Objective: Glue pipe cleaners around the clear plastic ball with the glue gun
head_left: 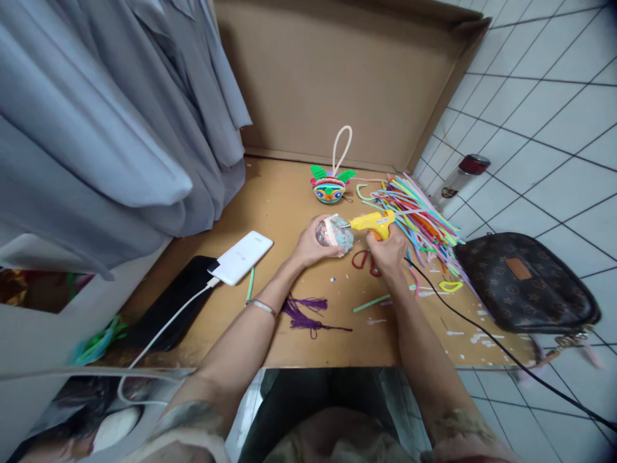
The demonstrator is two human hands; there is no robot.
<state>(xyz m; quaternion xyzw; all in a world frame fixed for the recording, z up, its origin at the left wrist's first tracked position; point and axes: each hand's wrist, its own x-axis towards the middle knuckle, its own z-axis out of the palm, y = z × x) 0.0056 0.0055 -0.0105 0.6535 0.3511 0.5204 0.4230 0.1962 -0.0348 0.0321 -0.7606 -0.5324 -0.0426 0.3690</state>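
Observation:
A clear round ball (343, 235) with bluish and orange bits inside and a cream strip across it is held in my left hand (311, 245), whose fingers wrap its left side. My right hand (389, 247) grips a yellow glue gun (373, 223) by its handle. The gun's metal tip points left, at the ball beside the strip. Just behind the ball stands a colourful animal-head ornament (330, 190) with green ears and a white loop. Red-handled scissors (360, 259) lie partly under my right hand.
Pipe cleaners (419, 218) are heaped at the right, near a bottle (465, 175) and a brown bag (525, 283). Purple tassels (308, 315) lie in front. A white power bank (245, 257) and black phone (168, 305) are left. The gun's black cord (463, 326) runs right.

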